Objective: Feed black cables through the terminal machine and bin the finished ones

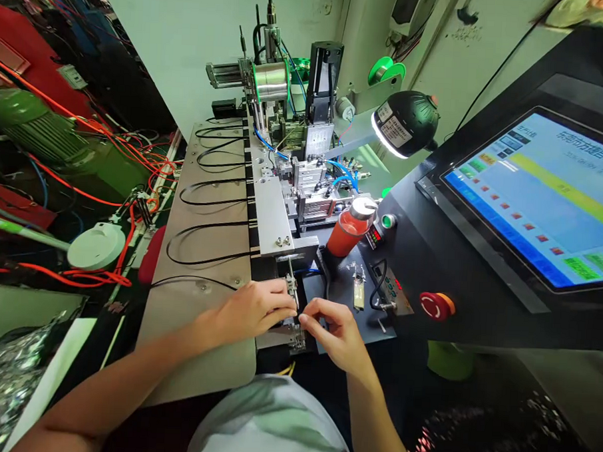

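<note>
My left hand (pixel 258 309) is closed over a small metal fixture (pixel 298 339) at the near end of a machine rail, its fingertips pinched together. Beside it on the right, my right hand (pixel 341 334) brings thumb and forefinger together near the same fixture. Whatever lies between the fingertips of either hand is too small or hidden to make out. A thin black cable (pixel 194 278) runs across the metal plate (pixel 196 341) to behind my left hand. Further along, several looped black cables (pixel 206 230) enter the side of the rail (pixel 272 215).
An orange-red bottle (pixel 348 231) stands right of the rail, near a small clear-capped part (pixel 359 292). A lit lamp (pixel 406 124), a touchscreen (pixel 542 196) and a red stop button (pixel 436 306) are on the right. Behind are wire spools (pixel 271 82); orange hoses lie left.
</note>
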Tool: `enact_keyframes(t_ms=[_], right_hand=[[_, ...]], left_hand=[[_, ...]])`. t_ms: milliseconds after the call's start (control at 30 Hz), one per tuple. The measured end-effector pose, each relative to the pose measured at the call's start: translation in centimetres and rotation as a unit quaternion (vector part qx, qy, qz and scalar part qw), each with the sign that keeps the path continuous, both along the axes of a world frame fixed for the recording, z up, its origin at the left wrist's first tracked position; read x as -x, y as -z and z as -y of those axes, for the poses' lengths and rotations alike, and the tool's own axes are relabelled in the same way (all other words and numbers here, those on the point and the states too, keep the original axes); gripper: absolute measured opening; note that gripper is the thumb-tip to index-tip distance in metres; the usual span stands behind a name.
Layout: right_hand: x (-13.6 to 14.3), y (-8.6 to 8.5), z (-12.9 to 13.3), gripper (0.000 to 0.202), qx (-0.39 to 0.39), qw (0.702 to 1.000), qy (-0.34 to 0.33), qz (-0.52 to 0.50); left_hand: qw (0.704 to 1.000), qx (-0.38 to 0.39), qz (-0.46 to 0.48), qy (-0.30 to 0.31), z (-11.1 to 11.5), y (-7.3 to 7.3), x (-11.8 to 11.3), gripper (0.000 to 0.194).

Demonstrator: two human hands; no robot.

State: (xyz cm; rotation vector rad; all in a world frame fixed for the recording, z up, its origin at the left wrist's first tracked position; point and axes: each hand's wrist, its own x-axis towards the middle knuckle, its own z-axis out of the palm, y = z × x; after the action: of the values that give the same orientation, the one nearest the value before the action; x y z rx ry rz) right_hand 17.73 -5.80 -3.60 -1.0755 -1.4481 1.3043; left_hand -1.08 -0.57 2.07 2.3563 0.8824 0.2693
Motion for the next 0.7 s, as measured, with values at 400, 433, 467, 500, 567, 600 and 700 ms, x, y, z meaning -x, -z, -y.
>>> enact_keyframes(t_ms=[400, 433, 467, 500, 567, 600, 700], right_hand=[[4.2, 0.8, 0.1, 0.019, -0.168, 0.945, 0.280, -0.025], [4.2, 0.9, 0.0, 0.020, -0.158, 0.949, 0.270, -0.026], [4.0, 0.9, 0.0, 0.021, -0.144, 0.956, 0.255, -0.025], [3.6, 0.9, 0.0, 0.022, -0.126, 0.964, 0.234, -0.021], [2.6, 1.1, 0.0, 0.022, -0.083, 0.977, 0.197, -0.001], [2.1, 1.2, 0.0, 0.022, -0.062, 0.980, 0.189, 0.013], [0.8, 1.7, 0.1, 0.026, -0.016, 0.976, 0.211, 0.044]], left_hand=[[0.962, 0.107, 0.160, -0.194, 1.3, 0.4, -2.2, 0.022], [0.962, 0.110, 0.154, -0.197, 1.4, 0.3, -2.1, 0.022], [0.963, 0.108, 0.146, -0.199, 1.3, 0.3, -2.0, 0.022], [0.965, 0.100, 0.135, -0.200, 1.2, 0.3, -1.8, 0.022], [0.970, 0.076, 0.104, -0.206, 0.8, 0.4, -1.4, 0.022], [0.972, 0.065, 0.085, -0.210, 0.6, 0.5, -1.2, 0.022], [0.973, 0.053, 0.023, -0.223, -0.3, 1.0, -0.6, 0.024]])
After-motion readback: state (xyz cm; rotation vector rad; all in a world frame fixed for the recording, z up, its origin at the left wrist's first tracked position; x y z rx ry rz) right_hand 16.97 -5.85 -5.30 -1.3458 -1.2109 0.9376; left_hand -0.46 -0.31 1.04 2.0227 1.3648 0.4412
